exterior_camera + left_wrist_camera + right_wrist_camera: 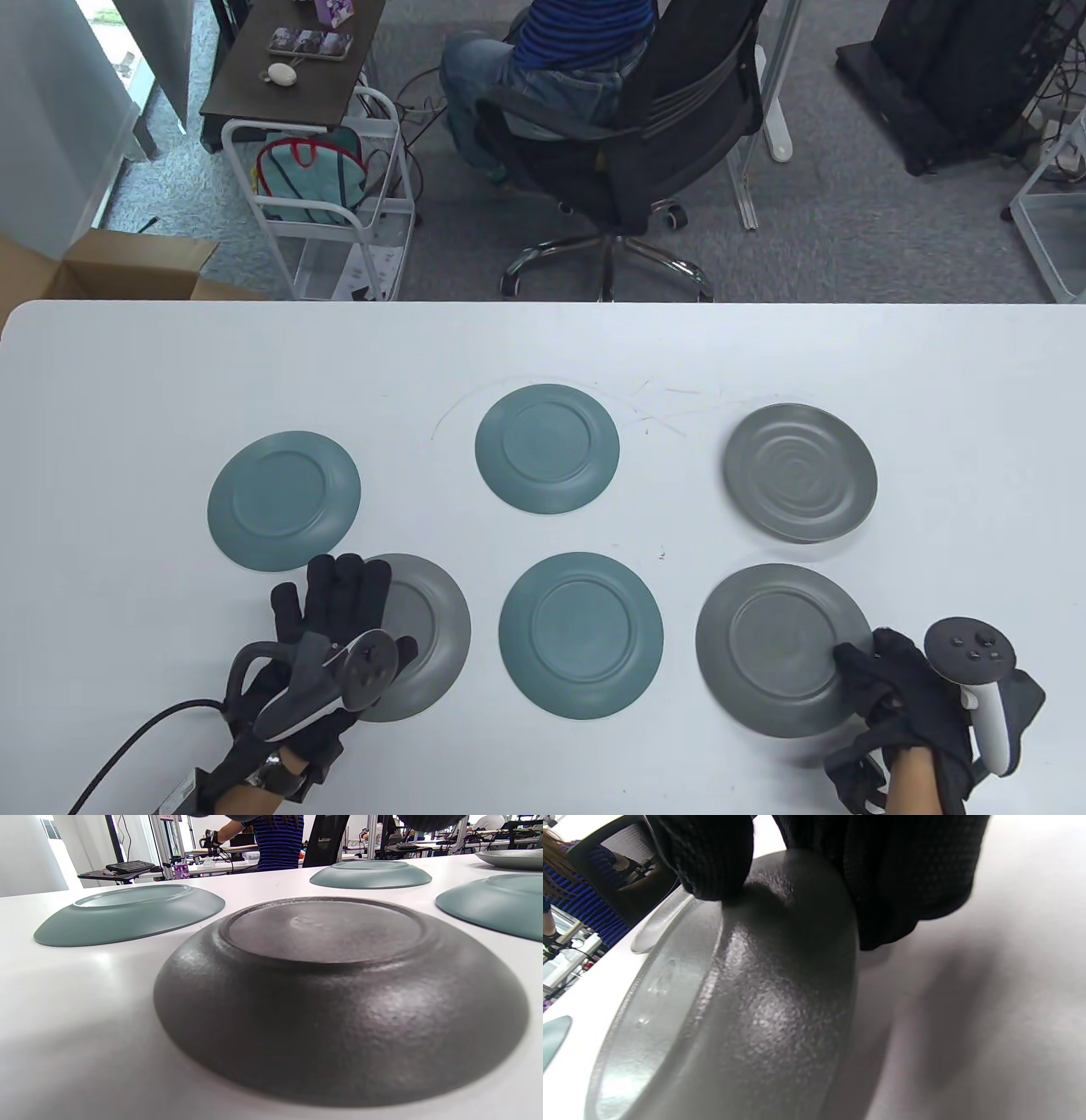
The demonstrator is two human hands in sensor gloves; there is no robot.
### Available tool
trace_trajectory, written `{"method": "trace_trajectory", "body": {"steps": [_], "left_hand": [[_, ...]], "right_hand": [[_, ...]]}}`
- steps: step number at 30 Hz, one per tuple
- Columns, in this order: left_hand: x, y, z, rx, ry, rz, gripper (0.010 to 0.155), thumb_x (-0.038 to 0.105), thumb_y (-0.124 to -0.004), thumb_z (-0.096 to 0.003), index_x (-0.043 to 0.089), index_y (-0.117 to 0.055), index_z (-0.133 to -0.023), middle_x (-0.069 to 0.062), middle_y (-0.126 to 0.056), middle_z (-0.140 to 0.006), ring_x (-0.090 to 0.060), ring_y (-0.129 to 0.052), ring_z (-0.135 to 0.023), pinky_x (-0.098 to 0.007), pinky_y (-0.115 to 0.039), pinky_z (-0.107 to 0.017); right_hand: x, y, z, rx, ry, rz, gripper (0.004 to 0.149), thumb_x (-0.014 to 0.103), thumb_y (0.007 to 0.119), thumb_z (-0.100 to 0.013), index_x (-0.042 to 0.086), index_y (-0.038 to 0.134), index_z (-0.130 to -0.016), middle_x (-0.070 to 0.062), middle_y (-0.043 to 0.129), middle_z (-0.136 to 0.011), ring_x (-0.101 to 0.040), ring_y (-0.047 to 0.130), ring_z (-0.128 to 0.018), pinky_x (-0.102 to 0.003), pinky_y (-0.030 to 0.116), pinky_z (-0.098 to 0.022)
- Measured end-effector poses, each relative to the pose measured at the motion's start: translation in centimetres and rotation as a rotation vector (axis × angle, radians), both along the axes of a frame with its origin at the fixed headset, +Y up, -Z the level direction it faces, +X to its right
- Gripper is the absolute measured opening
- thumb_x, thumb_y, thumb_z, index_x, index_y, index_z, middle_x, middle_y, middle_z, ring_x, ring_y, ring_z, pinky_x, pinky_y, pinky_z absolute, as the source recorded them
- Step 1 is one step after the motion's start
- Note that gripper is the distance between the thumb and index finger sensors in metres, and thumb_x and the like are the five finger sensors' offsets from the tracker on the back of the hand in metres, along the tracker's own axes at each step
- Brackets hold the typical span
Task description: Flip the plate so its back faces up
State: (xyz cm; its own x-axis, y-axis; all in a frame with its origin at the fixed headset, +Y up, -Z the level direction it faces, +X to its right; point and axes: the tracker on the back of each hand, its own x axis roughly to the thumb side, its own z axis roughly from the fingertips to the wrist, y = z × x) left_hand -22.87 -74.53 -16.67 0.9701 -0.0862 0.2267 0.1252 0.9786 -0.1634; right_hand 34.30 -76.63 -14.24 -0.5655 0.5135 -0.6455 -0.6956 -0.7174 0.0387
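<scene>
Six plates lie on the white table [127, 382]. The far right grey plate [800, 472] lies face up and shows a spiral. The other plates show their foot rings. My right hand [857, 662] grips the near right grey plate [776, 649] at its near right rim. In the right wrist view the thumb [712, 857] presses on this plate's [746, 1005] back and the fingers [903, 878] wrap over its rim. My left hand [339, 586] is open, its fingers stretched over the left part of the near left grey plate [428, 628], which lies back up [331, 984].
Three teal plates lie back up: far left [284, 501], far middle [547, 448] and near middle [581, 635]. Beyond the table's far edge stand an office chair [611, 144] with a seated person and a wire cart [331, 212].
</scene>
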Motion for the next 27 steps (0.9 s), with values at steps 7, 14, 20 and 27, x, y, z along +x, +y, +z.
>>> {"method": "trace_trajectory", "body": {"steps": [7, 14, 20, 27], "left_hand": [[0.10, -0.10, 0.03, -0.003, 0.001, -0.011, 0.087, 0.068, -0.053, -0.0560, 0.016, -0.026, -0.121, -0.021, -0.033, -0.121, -0.051, -0.038, -0.116, -0.073, -0.039, -0.076], [0.14, -0.12, 0.04, -0.003, -0.001, -0.011, 0.087, 0.068, -0.053, -0.0560, 0.016, -0.026, -0.121, -0.021, -0.033, -0.121, -0.051, -0.038, -0.116, -0.073, -0.039, -0.076], [0.16, -0.12, 0.05, -0.009, -0.001, -0.011, 0.087, 0.068, -0.053, -0.0560, 0.016, -0.027, -0.121, -0.021, -0.033, -0.121, -0.051, -0.039, -0.116, -0.073, -0.039, -0.076], [0.23, -0.15, 0.08, -0.013, -0.003, -0.010, 0.087, 0.068, -0.053, -0.0559, 0.016, -0.027, -0.121, -0.021, -0.033, -0.121, -0.051, -0.039, -0.116, -0.073, -0.040, -0.076]], "right_hand": [[0.07, -0.60, -0.23, -0.024, 0.004, 0.029, 0.071, 0.037, 0.078, -0.048, -0.001, 0.053, -0.103, -0.023, 0.080, -0.088, -0.039, 0.091, -0.063, -0.042, 0.082, -0.044], [-0.36, -0.27, -0.59, -0.032, 0.022, 0.112, 0.070, 0.038, 0.079, -0.048, -0.002, 0.056, -0.101, -0.023, 0.081, -0.088, -0.039, 0.092, -0.062, -0.042, 0.082, -0.043], [-0.49, -0.13, -0.75, -0.042, 0.018, 0.142, 0.069, 0.038, 0.080, -0.048, -0.001, 0.058, -0.100, -0.022, 0.082, -0.087, -0.039, 0.092, -0.062, -0.042, 0.083, -0.043], [-0.58, 0.03, -0.88, -0.044, 0.020, 0.176, 0.068, 0.038, 0.082, -0.047, 0.000, 0.060, -0.099, -0.022, 0.083, -0.086, -0.039, 0.093, -0.061, -0.042, 0.084, -0.042]]}}
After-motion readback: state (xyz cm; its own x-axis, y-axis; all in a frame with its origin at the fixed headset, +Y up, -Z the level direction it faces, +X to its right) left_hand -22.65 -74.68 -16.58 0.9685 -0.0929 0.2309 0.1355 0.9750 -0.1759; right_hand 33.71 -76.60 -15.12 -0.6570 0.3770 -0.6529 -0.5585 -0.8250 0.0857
